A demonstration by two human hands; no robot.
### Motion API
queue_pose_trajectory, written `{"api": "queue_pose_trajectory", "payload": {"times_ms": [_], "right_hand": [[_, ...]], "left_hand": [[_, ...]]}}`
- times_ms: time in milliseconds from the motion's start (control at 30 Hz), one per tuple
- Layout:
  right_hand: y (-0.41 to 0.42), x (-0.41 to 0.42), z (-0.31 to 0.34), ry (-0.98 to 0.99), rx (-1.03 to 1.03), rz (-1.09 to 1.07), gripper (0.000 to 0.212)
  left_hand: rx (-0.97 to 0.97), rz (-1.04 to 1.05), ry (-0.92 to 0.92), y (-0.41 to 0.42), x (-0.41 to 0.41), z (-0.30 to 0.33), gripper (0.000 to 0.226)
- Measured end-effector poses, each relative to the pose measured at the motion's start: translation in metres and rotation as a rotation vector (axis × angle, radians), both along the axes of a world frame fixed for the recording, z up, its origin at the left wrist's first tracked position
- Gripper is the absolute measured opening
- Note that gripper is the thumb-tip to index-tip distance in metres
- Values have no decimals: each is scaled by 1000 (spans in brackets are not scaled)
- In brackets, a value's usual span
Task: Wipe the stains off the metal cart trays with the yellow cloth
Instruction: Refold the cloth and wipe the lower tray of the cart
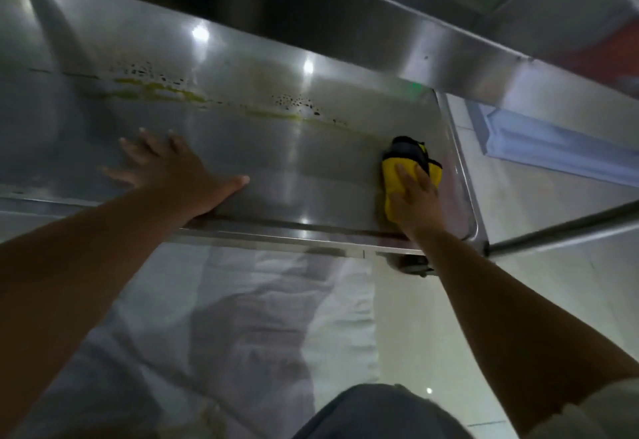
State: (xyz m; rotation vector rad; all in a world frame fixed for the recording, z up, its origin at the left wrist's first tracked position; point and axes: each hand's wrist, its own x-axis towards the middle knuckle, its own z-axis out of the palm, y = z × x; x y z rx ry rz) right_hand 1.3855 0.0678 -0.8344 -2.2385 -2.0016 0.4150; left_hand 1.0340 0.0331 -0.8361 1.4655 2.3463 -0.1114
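Right hand (413,202) presses flat, fingers straight, on the yellow cloth (397,179), which sits at the right end of the lower metal cart tray (276,169), close to the tray's right rim. Cloth is folded, yellow with a dark grey/black part at its far end, touching the tray surface. Left hand (169,165) lies open on the same tray, fingers spread wide, palm down near the front edge, holding nothing, well apart from the cloth. Stains (162,88) run along the back of the tray: yellowish streaks plus dark specks left of centre, a second cluster of dark specks (297,101) further right, with a yellow smear beside it. An upper tray (397,51) overhangs the far side, with a green light reflection on metal above it. A caster wheel (411,262) shows under the tray's front right corner. White cloth sheet (276,300) lies on the tiled floor (553,283) below. A metal bar (567,227) extends right from the cart corner.
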Motion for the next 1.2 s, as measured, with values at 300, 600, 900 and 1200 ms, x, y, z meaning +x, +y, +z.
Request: {"api": "queue_pose_trajectory", "payload": {"times_ms": [300,600,900,1200], "right_hand": [[-27,-74,-10,-22,123,335,53],[-11,58,-3,40,139,180,73],[-23,43,-6,9,82,-141,72],[-119,-42,66,389,-89,24,54]], "left_hand": [[-27,-294,26,10,81,-15,142],[-23,-330,16,10,75,-27,150],[5,-351,47,14,74,-29,149],[61,-548,-257,-42,52,21,83]]}}
